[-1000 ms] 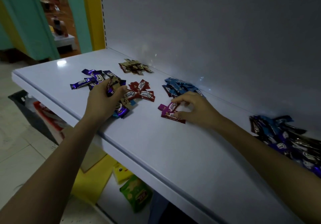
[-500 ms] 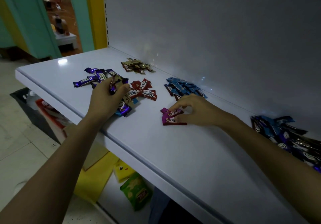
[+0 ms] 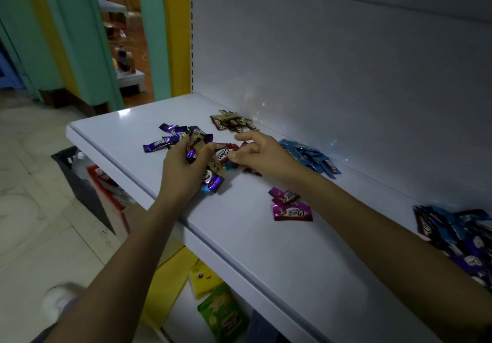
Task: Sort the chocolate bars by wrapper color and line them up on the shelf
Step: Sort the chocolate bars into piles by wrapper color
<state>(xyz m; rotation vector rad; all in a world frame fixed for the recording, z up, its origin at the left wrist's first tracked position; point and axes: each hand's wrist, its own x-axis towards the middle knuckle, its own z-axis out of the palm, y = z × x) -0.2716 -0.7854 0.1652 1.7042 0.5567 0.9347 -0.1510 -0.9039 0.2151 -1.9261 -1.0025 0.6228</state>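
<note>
left hand (image 3: pixel 183 168): over the front-left part of the shelf (image 3: pixel 239 239), fingers curled tight round a bundle of bars (image 3: pixel 195 147); purple and brown wrappers stick out above and below the fist
right hand (image 3: pixel 263 155): just beside the left hand, index straight and pointing left, other fingers curled, thumb tip at the red bars (image 3: pixel 226 154); can't tell if it pinches one
purple bars (image 3: pixel 163 143): loose pile left of the left hand
brown bars (image 3: pixel 231 123): pile close to the back panel (image 3: pixel 332 63)
blue bars (image 3: pixel 311 157): pile right of the right hand, near the back panel
magenta bars (image 3: pixel 290 207): two, overlapping, mid-shelf, apart from the other piles
mixed heap (image 3: pixel 458 236): far right, dark and light blue plus purple, cut by the frame
room: open white surface between the magenta bars and the mixed heap, also along the front edge
</note>
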